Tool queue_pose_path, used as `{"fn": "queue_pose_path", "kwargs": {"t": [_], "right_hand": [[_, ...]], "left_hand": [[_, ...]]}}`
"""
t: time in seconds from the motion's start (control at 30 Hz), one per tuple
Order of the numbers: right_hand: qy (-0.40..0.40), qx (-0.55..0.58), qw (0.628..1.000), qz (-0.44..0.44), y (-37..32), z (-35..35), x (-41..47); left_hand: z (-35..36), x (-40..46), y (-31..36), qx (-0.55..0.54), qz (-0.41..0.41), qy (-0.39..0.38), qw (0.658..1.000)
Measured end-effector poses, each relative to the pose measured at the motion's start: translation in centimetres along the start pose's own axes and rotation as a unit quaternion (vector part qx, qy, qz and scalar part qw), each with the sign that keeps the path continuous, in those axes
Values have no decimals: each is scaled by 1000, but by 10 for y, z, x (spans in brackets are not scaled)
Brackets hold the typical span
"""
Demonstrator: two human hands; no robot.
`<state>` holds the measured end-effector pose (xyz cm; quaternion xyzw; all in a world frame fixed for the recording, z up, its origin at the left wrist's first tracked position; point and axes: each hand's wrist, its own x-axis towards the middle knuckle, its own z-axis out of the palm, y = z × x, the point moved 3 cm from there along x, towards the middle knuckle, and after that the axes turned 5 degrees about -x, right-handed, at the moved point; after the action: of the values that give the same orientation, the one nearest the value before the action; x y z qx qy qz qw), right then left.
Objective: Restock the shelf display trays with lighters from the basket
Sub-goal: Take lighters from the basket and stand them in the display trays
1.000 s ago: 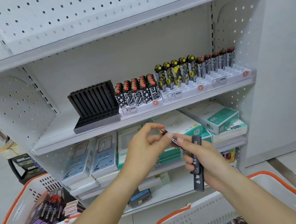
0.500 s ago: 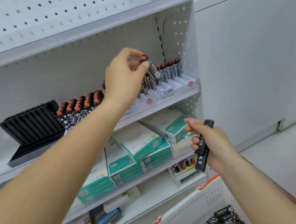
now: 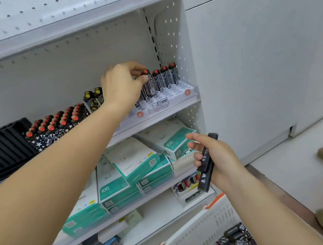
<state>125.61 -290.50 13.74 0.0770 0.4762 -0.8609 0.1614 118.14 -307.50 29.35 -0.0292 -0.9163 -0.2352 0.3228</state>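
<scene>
My left hand (image 3: 123, 84) reaches up to the middle shelf and pinches the red cap end of a slim black lighter with white line patterning (image 3: 147, 84), which stands nearly upright, long axis vertical, base down towards the white plastic display tray (image 3: 181, 95). It sits at the left end of a short row of matching lighters; I judge the slot lies directly beneath it, so what remains is a straight push down. I cannot tell whether the base is seated. My right hand (image 3: 214, 156) waits lower, near the white basket with orange rim (image 3: 197, 240), fingers curled round a stack of long black lighters with white lettering (image 3: 205, 164), tilted slightly.
</scene>
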Motion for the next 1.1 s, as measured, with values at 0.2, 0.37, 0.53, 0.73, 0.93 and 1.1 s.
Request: {"fn": "queue_pose_path", "kwargs": {"t": [0.2, 0.37, 0.53, 0.73, 0.93, 1.1], "right_hand": [[2, 19, 1000, 15, 2, 5, 0], [-3, 32, 999, 23, 2, 10, -2], [-17, 48, 998, 37, 1, 10, -3], [-23, 129, 991, 38, -1, 10, -1], [-27, 205, 977, 46, 6, 19, -6], [-35, 237, 970, 42, 21, 35, -7]], "left_hand": [[3, 6, 1, -10, 8, -12, 1000], [4, 7, 2, 49, 33, 4, 998], [6, 1, 6, 151, 72, -15, 986], [1, -10, 10, 250, 132, -60, 957], [-16, -121, 29, 36, 72, -137, 987], [4, -200, 7, -129, -154, -309, 930]]}}
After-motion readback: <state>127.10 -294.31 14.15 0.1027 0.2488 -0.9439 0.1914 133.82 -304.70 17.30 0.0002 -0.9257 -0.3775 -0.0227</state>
